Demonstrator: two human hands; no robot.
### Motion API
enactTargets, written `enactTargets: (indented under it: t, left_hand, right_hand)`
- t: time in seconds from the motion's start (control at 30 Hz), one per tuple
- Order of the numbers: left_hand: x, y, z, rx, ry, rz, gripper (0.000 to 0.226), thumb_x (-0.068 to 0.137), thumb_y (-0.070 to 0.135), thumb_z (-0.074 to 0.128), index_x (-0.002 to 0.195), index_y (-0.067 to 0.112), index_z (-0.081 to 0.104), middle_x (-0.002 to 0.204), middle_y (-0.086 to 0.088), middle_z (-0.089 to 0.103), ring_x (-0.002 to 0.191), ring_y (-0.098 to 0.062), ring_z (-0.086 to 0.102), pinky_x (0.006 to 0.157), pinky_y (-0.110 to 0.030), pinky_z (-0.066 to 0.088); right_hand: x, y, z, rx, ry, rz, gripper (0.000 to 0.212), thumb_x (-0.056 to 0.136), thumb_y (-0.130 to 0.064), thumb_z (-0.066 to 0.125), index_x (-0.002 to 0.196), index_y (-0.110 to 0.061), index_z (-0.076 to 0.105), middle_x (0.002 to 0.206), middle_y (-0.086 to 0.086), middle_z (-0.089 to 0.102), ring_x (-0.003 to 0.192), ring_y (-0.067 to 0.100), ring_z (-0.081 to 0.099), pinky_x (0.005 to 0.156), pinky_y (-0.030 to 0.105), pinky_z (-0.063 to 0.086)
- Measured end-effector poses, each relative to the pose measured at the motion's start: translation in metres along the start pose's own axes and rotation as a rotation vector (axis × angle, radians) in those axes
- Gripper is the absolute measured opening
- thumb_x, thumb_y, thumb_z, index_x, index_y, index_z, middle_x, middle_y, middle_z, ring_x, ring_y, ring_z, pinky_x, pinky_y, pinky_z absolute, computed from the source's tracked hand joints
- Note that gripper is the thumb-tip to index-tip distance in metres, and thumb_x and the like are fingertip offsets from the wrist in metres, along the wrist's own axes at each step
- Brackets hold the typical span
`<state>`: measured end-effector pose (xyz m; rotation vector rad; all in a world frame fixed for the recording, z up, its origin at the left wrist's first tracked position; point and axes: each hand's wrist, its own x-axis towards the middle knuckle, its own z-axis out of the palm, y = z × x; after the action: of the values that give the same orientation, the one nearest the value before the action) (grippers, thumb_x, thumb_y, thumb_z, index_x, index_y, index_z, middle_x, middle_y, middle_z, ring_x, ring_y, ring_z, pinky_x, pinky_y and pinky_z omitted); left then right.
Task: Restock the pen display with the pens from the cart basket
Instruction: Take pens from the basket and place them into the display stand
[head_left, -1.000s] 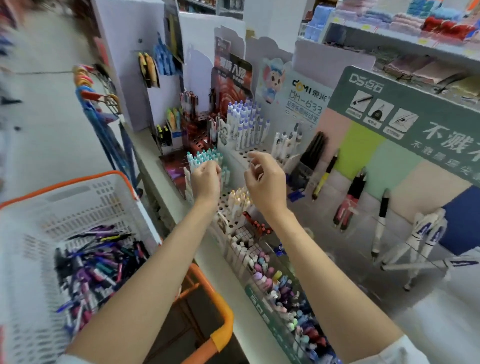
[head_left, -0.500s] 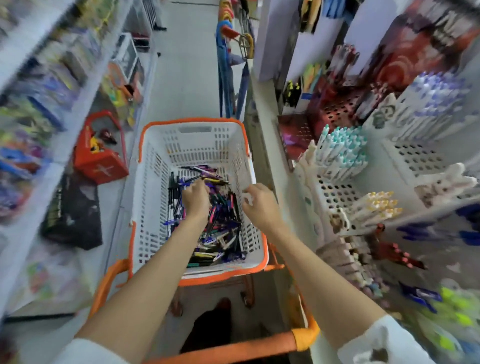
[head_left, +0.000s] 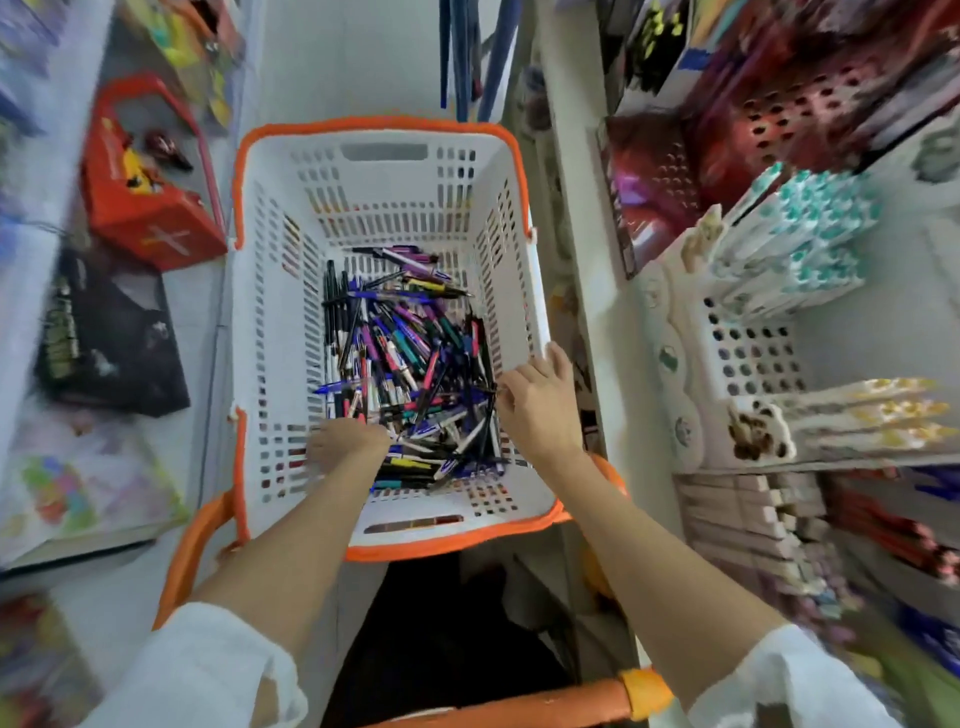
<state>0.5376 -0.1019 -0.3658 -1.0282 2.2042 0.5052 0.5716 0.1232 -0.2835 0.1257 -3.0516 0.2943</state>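
At frame centre the pens (head_left: 405, 358) look light, stiff, slick, suiting a mid-barrel pinch; whether the left hand (head_left: 345, 444) or right hand (head_left: 540, 405) grips any is unclear.

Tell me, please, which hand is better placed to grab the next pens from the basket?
Probably the left hand: it is down on the near edge of the pens, while the right hand sits beside the basket wall.

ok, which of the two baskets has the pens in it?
The white, orange-rimmed cart basket in the middle: pens lie heaped on its bottom. The red basket at left shows none.
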Motion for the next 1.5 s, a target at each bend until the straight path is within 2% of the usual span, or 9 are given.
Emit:
enactTargets:
  t: [0.33, 0.47, 0.57, 0.67, 0.83, 0.97, 1.27, 1.4, 1.5]
  left_hand:
    - [0.015, -0.021, 0.028, 0.063, -0.041, 0.010, 0.081, 0.088, 0.042, 0.069, 0.144, -0.001, 0.029, 0.141, -0.024, 0.042, 0.127, -0.041, 0.045, 0.102, -0.049, 0.042]
    - [0.014, -0.021, 0.030, -0.166, -0.226, 0.028, 0.056, 0.099, 0.037, 0.057, 0.136, 0.000, 0.038, 0.103, -0.019, 0.058, 0.077, -0.029, 0.055, 0.082, -0.044, 0.049]
    - [0.012, -0.017, 0.039, -0.374, -0.313, -0.040, 0.070, 0.101, 0.034, 0.053, 0.155, 0.002, 0.020, 0.126, -0.018, 0.054, 0.082, -0.028, 0.054, 0.076, -0.039, 0.042]
    - [0.007, -0.009, 0.042, -0.572, -0.224, -0.124, 0.069, 0.101, 0.032, 0.055, 0.156, 0.013, 0.020, 0.078, -0.005, 0.043, 0.059, -0.021, 0.036, 0.057, -0.035, 0.036]
    - [0.022, 0.001, 0.055, -0.884, -0.226, -0.241, 0.086, 0.081, 0.042, 0.073, 0.148, 0.008, 0.032, 0.130, -0.009, 0.053, 0.108, -0.029, 0.055, 0.093, -0.046, 0.051]
    - [0.005, 0.005, 0.038, -1.008, -0.166, -0.355, 0.044, 0.087, 0.042, 0.071, 0.109, 0.010, 0.049, 0.088, -0.003, 0.049, 0.069, -0.018, 0.046, 0.078, -0.038, 0.052]
    - [-0.030, 0.029, 0.027, -1.022, -0.071, 0.053, 0.062, 0.097, 0.008, 0.048, 0.154, 0.015, 0.025, 0.087, -0.009, 0.059, 0.060, -0.018, 0.052, 0.060, -0.031, 0.048]
    - [-0.030, 0.049, 0.008, -1.080, -0.022, 0.155, 0.066, 0.087, 0.020, 0.058, 0.148, 0.015, 0.035, 0.118, -0.024, 0.062, 0.069, -0.024, 0.058, 0.063, -0.036, 0.050]
    - [-0.035, 0.061, -0.019, -1.153, -0.072, 0.213, 0.036, 0.091, 0.018, 0.063, 0.125, 0.013, 0.052, 0.085, -0.017, 0.061, 0.052, -0.013, 0.041, 0.049, -0.026, 0.037]
  right_hand:
    - [-0.002, -0.002, -0.001, 0.044, 0.044, 0.038, 0.017, 0.083, -0.008, 0.058, 0.068, -0.011, 0.064, 0.064, 0.000, 0.060, 0.071, 0.019, 0.055, 0.123, 0.044, 0.016]
    - [-0.002, -0.002, -0.001, 0.046, 0.044, 0.037, 0.017, 0.083, -0.009, 0.058, 0.067, -0.012, 0.064, 0.064, -0.001, 0.059, 0.071, 0.019, 0.055, 0.122, 0.045, 0.018]
    - [-0.003, -0.002, -0.001, 0.046, 0.050, 0.037, 0.018, 0.084, -0.010, 0.058, 0.067, -0.012, 0.063, 0.064, -0.001, 0.059, 0.071, 0.019, 0.055, 0.121, 0.046, 0.020]
    - [-0.003, -0.003, -0.003, 0.056, 0.058, 0.036, 0.017, 0.084, -0.011, 0.060, 0.068, -0.013, 0.064, 0.065, -0.001, 0.060, 0.071, 0.018, 0.055, 0.121, 0.046, 0.021]
    - [-0.003, -0.002, -0.003, 0.071, 0.064, 0.039, 0.019, 0.085, -0.011, 0.057, 0.067, -0.013, 0.063, 0.063, -0.002, 0.058, 0.070, 0.017, 0.054, 0.122, 0.045, 0.020]
    - [-0.003, -0.002, -0.002, 0.082, 0.066, 0.040, 0.018, 0.085, -0.011, 0.058, 0.069, -0.013, 0.065, 0.065, -0.002, 0.060, 0.071, 0.016, 0.055, 0.121, 0.046, 0.021]
    - [-0.004, -0.003, -0.003, 0.080, 0.071, 0.045, 0.019, 0.084, -0.010, 0.057, 0.067, -0.013, 0.062, 0.063, -0.002, 0.058, 0.069, 0.018, 0.054, 0.121, 0.046, 0.022]
    - [-0.004, -0.003, -0.002, 0.078, 0.077, 0.039, 0.019, 0.084, -0.010, 0.058, 0.066, -0.013, 0.062, 0.063, -0.002, 0.059, 0.070, 0.018, 0.054, 0.121, 0.045, 0.021]
    - [-0.003, -0.003, -0.002, 0.079, 0.080, 0.037, 0.019, 0.084, -0.010, 0.058, 0.066, -0.013, 0.062, 0.063, -0.002, 0.060, 0.070, 0.017, 0.055, 0.121, 0.045, 0.021]
